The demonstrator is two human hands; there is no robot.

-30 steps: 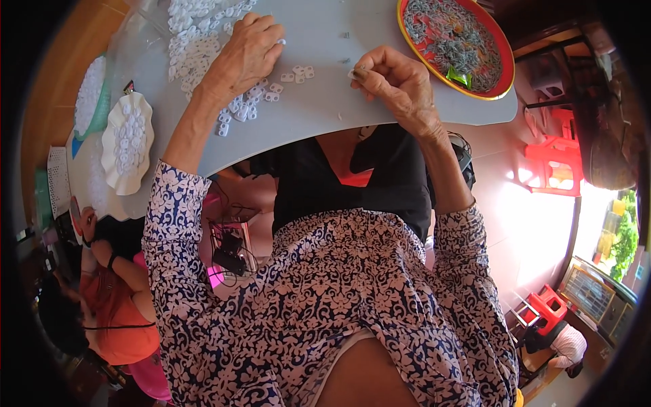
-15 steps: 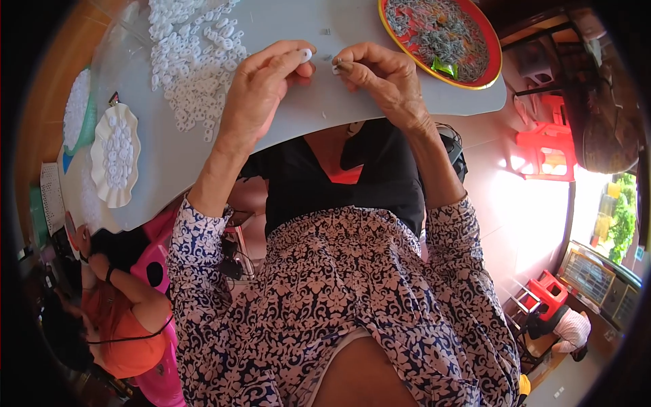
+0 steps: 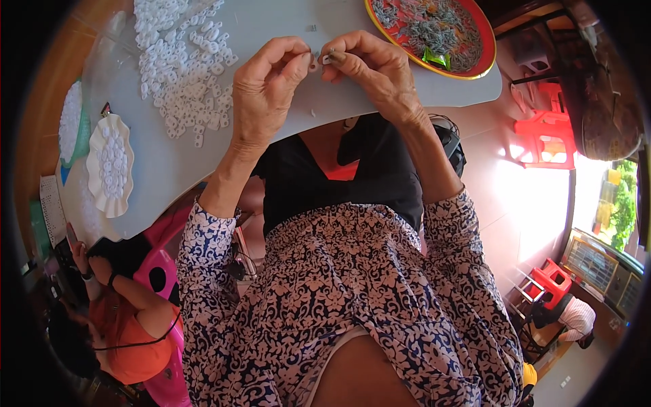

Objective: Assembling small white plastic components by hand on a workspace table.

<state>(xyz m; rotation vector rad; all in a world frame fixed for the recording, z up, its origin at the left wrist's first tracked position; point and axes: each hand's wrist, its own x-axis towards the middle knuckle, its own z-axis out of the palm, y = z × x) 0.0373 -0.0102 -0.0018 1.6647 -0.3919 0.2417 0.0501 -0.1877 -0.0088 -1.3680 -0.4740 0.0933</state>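
Observation:
My left hand [image 3: 266, 91] and my right hand [image 3: 374, 73] are close together above the near part of the grey table [image 3: 264, 20], fingertips nearly touching. Between the thumb and fingers of my right hand is a small white plastic piece [image 3: 327, 60]. My left thumb and fingertips are pinched beside it; whatever they hold is too small and covered to make out. Left of my hands spreads a pile of white plastic pieces [image 3: 193, 102], each with holes. A tiny grey metal bit [image 3: 312, 28] lies beyond my fingers.
A red plate with a yellow rim [image 3: 489, 57] holds many grey metal bits and a green wrapper [image 3: 436, 58]. At left is a wavy white dish [image 3: 97, 163] of white pieces. A person in orange [image 3: 146, 353] sits left; red stools [image 3: 546, 136] stand right.
My left hand has turned and moved its fingertips right, nearer my right hand. The white piece at my left thumb no longer shows there. My right hand has shifted slightly left.

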